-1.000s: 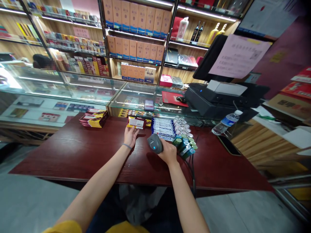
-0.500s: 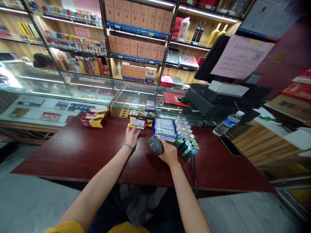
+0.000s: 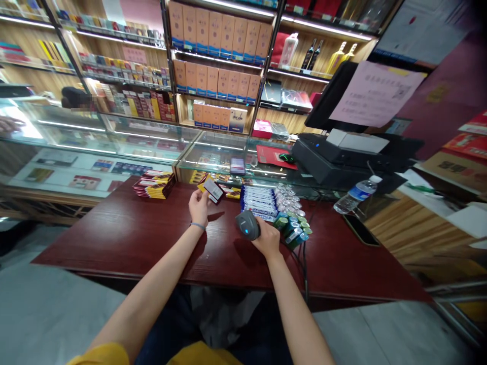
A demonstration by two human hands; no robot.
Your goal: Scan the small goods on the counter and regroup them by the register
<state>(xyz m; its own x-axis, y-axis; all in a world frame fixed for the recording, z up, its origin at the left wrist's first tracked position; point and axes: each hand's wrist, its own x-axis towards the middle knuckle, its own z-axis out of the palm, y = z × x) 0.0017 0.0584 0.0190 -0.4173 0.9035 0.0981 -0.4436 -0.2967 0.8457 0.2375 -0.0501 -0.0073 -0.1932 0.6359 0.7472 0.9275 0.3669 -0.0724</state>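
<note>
Between the fingers of my left hand [image 3: 199, 207] is a flat yellow and dark red snack packet [image 3: 213, 189], tilted, with a white barcode label facing me. My right hand [image 3: 267, 237] grips a dark handheld barcode scanner [image 3: 247, 225], its small light glowing blue. More yellow packets [image 3: 233, 192] lie just behind the held one. A stack of similar packets [image 3: 154, 184] sits at the left of the desk. Beside the scanner is a row of blue and white wrapped sticks [image 3: 259, 201], then silver-topped rolls [image 3: 288, 197] and green and blue rolls [image 3: 292, 229].
The dark red desk [image 3: 152, 238] meets a glass display counter [image 3: 213, 147]. At the right are a water bottle [image 3: 357, 194], a phone [image 3: 360, 229] and a black register machine [image 3: 323, 157]. A cable [image 3: 305, 268] runs over the desk edge. Another person's hand [image 3: 10, 123] shows at far left.
My left hand has moved slightly left and raised the packet, turning it so it slants. The scanner has shifted a little right, and its light now shows blue. Another person's hand has appeared at far left.
</note>
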